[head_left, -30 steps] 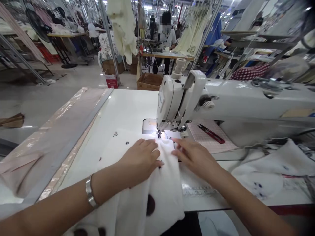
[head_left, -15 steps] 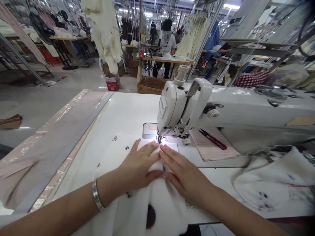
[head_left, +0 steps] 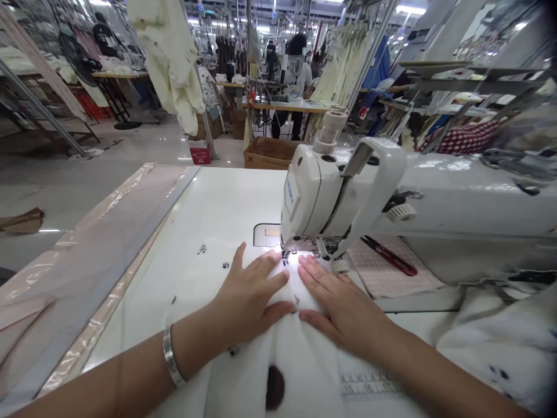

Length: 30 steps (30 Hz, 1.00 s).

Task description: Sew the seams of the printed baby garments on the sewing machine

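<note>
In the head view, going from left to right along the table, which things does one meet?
The grey taped strip, bracelet, left hand flat on the white fabric, right hand flat on it too, red snips on the checked pad.

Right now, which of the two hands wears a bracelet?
The left hand: a silver bangle circles its wrist, while the right hand has a bare wrist.

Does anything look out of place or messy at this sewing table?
Nothing stands out. The left hand and right hand lie flat on the white fabric by the needle; red snips rest on a checked cloth beside the machine.
</note>
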Tool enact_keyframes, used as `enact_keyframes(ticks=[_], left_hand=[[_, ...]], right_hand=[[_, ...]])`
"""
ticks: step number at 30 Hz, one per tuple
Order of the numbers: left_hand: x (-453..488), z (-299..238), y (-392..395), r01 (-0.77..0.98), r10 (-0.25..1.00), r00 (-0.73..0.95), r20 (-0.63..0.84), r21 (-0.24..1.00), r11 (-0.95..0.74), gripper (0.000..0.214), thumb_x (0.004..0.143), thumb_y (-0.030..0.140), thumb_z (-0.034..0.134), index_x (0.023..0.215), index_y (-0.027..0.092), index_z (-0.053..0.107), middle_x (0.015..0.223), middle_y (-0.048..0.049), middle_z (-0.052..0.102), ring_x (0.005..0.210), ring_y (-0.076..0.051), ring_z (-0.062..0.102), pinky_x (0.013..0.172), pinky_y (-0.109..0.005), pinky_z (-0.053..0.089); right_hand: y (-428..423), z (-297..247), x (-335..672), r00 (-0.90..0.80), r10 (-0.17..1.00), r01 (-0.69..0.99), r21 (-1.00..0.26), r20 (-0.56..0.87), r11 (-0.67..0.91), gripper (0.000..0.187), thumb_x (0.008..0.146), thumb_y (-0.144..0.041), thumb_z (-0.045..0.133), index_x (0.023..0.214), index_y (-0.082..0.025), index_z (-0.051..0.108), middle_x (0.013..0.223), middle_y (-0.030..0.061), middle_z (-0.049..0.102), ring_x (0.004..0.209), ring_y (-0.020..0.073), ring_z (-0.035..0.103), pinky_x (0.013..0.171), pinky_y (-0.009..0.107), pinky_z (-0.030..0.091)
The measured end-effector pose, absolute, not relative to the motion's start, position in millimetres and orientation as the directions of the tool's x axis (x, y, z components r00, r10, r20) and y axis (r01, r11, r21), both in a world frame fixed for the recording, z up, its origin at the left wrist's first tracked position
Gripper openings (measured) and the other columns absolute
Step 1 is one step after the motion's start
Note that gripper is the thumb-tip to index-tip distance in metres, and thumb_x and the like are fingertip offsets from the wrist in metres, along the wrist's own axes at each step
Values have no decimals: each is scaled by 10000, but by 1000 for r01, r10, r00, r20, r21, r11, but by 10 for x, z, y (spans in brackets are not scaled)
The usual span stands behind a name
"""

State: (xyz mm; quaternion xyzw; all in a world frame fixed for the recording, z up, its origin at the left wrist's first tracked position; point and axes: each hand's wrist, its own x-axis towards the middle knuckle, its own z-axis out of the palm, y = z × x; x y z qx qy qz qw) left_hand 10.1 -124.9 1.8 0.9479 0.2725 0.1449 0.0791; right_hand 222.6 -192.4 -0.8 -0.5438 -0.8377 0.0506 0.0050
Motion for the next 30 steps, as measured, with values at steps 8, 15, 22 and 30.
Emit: enact_keyframes(ticks=[8, 15, 22, 30], left_hand=[[164, -28, -1131, 525, 582, 778, 238, 263, -810, 461, 893, 571, 463, 1137, 181, 484, 1292, -145, 505, 1236, -283, 445, 1103, -614, 86], [147, -103, -1005, 557, 625, 753, 207, 304, -773, 711, 833, 707, 434, 1269, 147, 388, 1350, -189, 471, 1357, -320, 300, 1106, -593, 131], [129, -103, -961, 561, 640, 751, 160, 357, -747, 813, 799, 752, 430, 1332, 143, 354, 1471, -172, 331, 1392, -300, 234, 1127, -584, 98], [109, -124, -969, 543, 643, 740, 198, 390, -744, 874, 771, 781, 422, 1361, 143, 337, 1474, -161, 329, 1394, -286, 229, 1134, -592, 107]], right_hand=[[-1770, 31, 2283, -403, 915, 908, -137, -24, 396, 637, 926, -480, 415, 1404, -60, 378, 1416, 200, 412, 1273, 339, 449, 1050, 560, 364], [-1740, -51, 2328, -345, 938, 930, -151, -45, 335, 611, 915, -513, 407, 1382, -120, 435, 1325, 195, 529, 1282, 357, 431, 939, 543, 482], [-1709, -149, 2387, -330, 943, 935, -153, -36, 321, 658, 909, -554, 370, 1425, -145, 374, 1342, 168, 514, 1246, 375, 467, 975, 612, 422], [-1580, -250, 2414, -128, 977, 884, -426, 172, 191, 590, 912, -608, 279, 1148, -227, 663, 1160, 83, 667, 1111, 315, 602, 930, 514, 509]])
